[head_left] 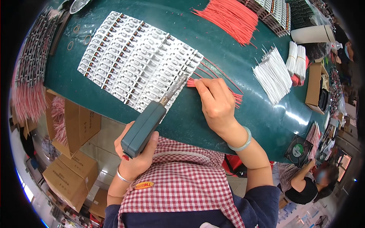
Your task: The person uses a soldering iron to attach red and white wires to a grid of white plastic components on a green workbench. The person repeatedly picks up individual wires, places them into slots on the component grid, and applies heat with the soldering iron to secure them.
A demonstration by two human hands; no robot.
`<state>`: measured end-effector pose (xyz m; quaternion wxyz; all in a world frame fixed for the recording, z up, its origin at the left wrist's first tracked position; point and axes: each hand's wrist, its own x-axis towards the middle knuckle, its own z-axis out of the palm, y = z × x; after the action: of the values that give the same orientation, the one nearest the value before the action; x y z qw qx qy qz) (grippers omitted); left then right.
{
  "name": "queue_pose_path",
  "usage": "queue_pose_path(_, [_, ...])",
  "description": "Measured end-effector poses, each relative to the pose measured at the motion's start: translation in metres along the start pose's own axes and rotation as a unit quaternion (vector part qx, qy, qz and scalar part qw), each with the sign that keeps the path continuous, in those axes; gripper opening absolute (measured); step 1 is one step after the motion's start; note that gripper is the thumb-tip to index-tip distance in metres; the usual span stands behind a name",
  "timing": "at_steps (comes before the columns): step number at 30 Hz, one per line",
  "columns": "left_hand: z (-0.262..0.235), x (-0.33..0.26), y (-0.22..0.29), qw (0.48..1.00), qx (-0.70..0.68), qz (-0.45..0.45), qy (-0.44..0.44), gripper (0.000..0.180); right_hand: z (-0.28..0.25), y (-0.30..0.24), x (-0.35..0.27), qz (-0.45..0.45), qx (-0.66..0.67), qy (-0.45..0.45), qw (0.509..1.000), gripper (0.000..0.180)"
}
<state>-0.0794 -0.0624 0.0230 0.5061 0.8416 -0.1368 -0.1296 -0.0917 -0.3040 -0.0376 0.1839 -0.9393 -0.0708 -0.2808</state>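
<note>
My left hand (137,157) grips the teal handle of a soldering iron (146,125), whose metal tip reaches up to the near edge of a sheet of small white circuit boards (133,57) laid out on the green table (114,102). My right hand (215,102) rests on the table just right of the iron's tip, fingers pinching short red wires (232,93) from a small loose bunch lying there. The wire ends point left toward the boards.
A big pile of red wires (230,17) lies at the far edge, bundles of white wires (272,74) to the right. Cardboard boxes (70,174) stand on the floor at left. Another person (308,184) sits at lower right beside a small fan (298,150).
</note>
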Motion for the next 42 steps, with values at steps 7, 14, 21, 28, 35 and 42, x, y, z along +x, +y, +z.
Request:
queue_pose_path(7, [0.002, 0.004, 0.003, 1.0, 0.016, 0.004, -0.018, 0.016, 0.0, 0.0, 0.0, -0.004, -0.007, -0.007, 1.0, 0.032])
queue_pose_path(14, [0.001, 0.002, 0.004, 1.0, 0.011, -0.016, -0.019, 0.019, 0.0, 0.0, 0.0, -0.002, -0.013, -0.009, 1.0, 0.032])
queue_pose_path(21, [0.0, -0.011, -0.009, 0.999, -0.027, -0.028, 0.019, 0.023, 0.0, -0.001, 0.0, 0.003, -0.018, -0.008, 1.0, 0.032])
queue_pose_path(28, [-0.002, -0.016, -0.015, 0.999, -0.023, -0.014, 0.03, 0.023, -0.002, -0.003, -0.001, -0.007, 0.003, 0.024, 1.0, 0.033])
queue_pose_path(35, [-0.004, -0.012, -0.014, 0.999, -0.008, 0.032, 0.016, 0.022, -0.002, -0.01, -0.005, -0.002, 0.01, -0.007, 1.0, 0.035])
queue_pose_path(42, [-0.004, -0.01, -0.009, 1.0, 0.001, 0.02, -0.005, 0.021, -0.002, -0.012, -0.005, -0.007, 0.002, -0.016, 1.0, 0.034])
